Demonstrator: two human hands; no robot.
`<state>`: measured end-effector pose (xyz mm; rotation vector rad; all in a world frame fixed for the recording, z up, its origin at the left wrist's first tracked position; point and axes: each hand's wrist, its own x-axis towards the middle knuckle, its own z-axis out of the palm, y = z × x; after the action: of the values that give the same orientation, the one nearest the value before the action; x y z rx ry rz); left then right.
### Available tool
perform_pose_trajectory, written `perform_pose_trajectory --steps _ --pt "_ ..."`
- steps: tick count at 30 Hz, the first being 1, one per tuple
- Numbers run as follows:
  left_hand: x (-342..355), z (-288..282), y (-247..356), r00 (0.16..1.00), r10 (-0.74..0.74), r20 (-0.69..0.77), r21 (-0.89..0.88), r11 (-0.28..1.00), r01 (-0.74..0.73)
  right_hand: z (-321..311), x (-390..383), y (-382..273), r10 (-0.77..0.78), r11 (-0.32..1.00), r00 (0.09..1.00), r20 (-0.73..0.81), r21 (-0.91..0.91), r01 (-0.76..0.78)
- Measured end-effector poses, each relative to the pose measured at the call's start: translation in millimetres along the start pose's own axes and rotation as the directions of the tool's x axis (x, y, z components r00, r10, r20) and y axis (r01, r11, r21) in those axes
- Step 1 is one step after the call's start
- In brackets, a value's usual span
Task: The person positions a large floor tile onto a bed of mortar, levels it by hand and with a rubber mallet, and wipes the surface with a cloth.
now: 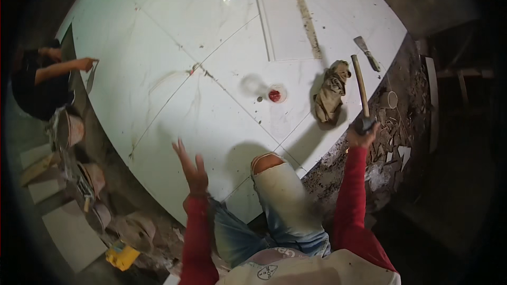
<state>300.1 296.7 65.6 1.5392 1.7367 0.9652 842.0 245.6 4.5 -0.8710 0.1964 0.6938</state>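
My left hand (pixel 191 168) is raised over the white tiles (pixel 148 111), fingers spread and empty. At the lower right of the tiled area, my right hand (pixel 360 137) grips the dark head of a mallet (pixel 359 84), whose wooden handle points up and away from me. Just left of the handle lies a crumpled tan cloth bundle (pixel 330 92). A flat scraper (pixel 366 53) lies near the tile edge above them. A small clear container with red bits (pixel 274 94) sits mid-floor. My knee, in torn jeans, is between my two hands.
A co-worker (pixel 37 87) at the left holds a flat tool at the tile edge. Buckets (pixel 71 129), loose tiles (pixel 71 235) and a yellow object (pixel 121 253) line the left side. Broken pieces and debris (pixel 393 153) border the right edge. A long strip (pixel 263 16) lies on the far tiles.
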Motion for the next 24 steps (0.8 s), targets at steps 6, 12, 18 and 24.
perform_pose_trajectory --steps 6,12,18,24 --pt "-96.9 -41.3 55.0 0.998 -0.055 -0.005 0.06 0.997 0.055 -44.7 132.0 32.3 -0.167 0.85 0.947 0.273 -0.446 0.279" --pt "-161.4 -74.3 94.8 0.999 -0.053 -0.008 -0.132 0.99 0.051 -26.8 104.7 102.3 -0.202 -0.095 0.916 0.347 -0.938 0.335" --pt "-187.5 -80.1 108.4 0.999 -0.031 -0.018 0.034 0.999 0.032 2.9 74.3 116.0 -0.14 -0.172 0.914 0.381 -0.918 0.357" --pt "-143.8 -68.4 164.1 0.99 0.139 0.016 -0.118 0.984 -0.136 44.5 18.2 53.5 -0.054 0.254 0.875 0.48 -0.841 0.477"
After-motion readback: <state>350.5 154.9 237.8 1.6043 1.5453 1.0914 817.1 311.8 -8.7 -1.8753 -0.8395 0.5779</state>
